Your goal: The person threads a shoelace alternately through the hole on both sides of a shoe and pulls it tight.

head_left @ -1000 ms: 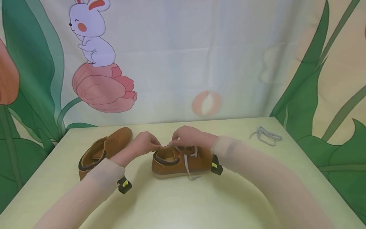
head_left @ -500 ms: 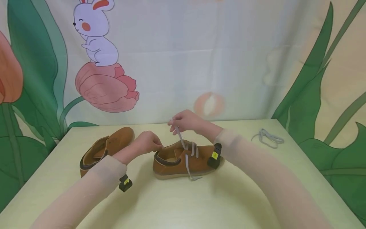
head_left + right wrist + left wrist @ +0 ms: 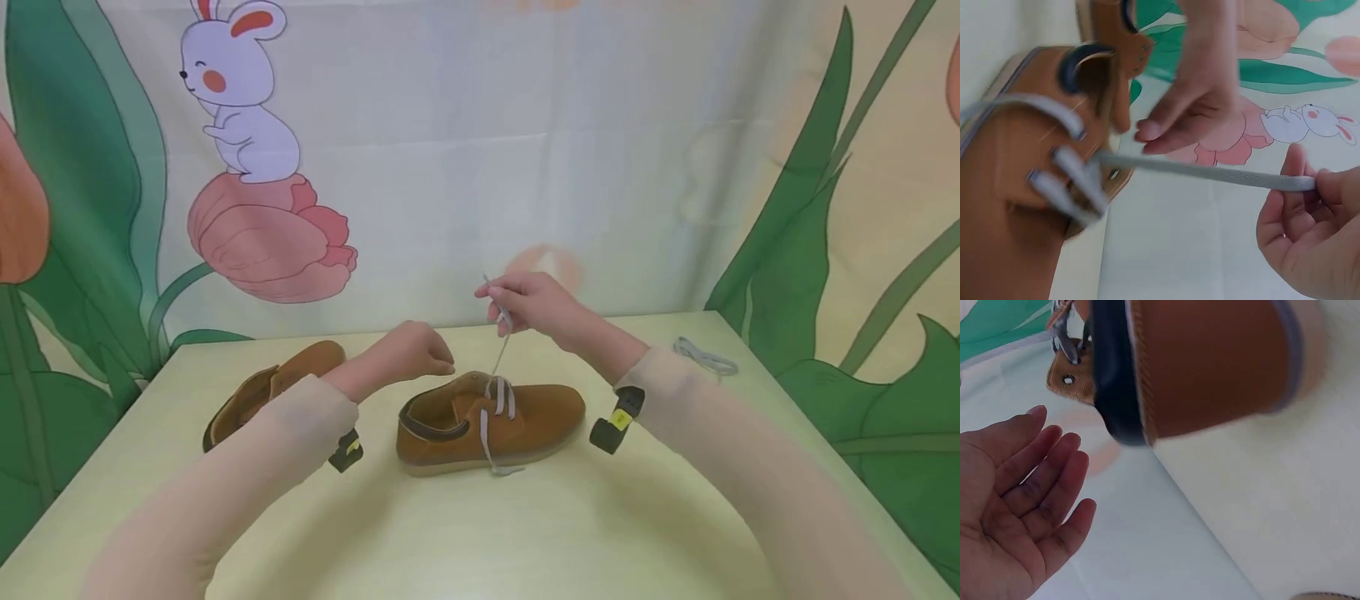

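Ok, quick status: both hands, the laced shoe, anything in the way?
Right hand pinching the lace, stretched straight from the shoe. Left hand holding nothing. Shoe upright on the table. Nothing visibly blocking the lace.

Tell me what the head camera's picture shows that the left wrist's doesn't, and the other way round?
Only the head view: the right hand pinching a flat grey shoelace, a loose grey lace bundle on the pale cream tabletop, and a printed white cartoon rabbit.
Only the left wrist view: the palm side of the left hand and thick twisted brown stitching on the brown lace-up shoe.
Both: left hand, that shoe, tabletop, some of its lacing.
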Available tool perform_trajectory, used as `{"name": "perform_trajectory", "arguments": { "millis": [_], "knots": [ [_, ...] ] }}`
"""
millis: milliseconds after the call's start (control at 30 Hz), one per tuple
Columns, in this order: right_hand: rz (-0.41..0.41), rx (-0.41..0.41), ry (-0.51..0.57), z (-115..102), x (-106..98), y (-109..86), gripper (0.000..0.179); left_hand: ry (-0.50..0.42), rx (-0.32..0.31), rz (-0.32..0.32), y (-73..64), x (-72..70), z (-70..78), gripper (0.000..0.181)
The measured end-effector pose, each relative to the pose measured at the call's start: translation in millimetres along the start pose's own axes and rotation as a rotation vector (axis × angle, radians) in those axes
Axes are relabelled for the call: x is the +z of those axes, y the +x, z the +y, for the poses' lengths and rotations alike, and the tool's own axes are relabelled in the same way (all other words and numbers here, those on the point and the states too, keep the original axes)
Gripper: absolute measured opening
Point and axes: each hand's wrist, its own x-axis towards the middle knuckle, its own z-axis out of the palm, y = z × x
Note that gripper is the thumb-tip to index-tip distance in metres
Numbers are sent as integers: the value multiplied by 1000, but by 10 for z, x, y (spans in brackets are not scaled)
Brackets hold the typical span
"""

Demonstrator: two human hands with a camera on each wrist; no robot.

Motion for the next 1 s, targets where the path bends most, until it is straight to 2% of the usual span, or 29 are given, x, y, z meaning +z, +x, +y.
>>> {"name": "perform_trajectory", "arguments": {
  "millis": [167,233,333,433,567,633,800,1000],
  "knots": [
    [-118,-19,-221,195,124,-131,30,30,64,-3,75,10,54,16],
    [-131,-11,-303,283,204,-150,24,43,72,-11,107,19,57,15],
    [-81,-6,-433,394,315,-152,16,41,58,-15,152,28,54,15],
    [-16,0,-524,475,402,-127,16,14,32,-13,186,37,37,17],
    [13,30,-534,552,488,-60,18,-39,-5,-4,196,58,19,19],
    [1,52,-506,585,522,-22,19,-61,-17,3,191,74,19,19],
    [-11,85,-452,647,577,14,22,-79,-10,20,182,118,40,20],
    [28,33,-498,666,635,-9,19,-99,-13,26,188,143,37,21]
  ]
}}
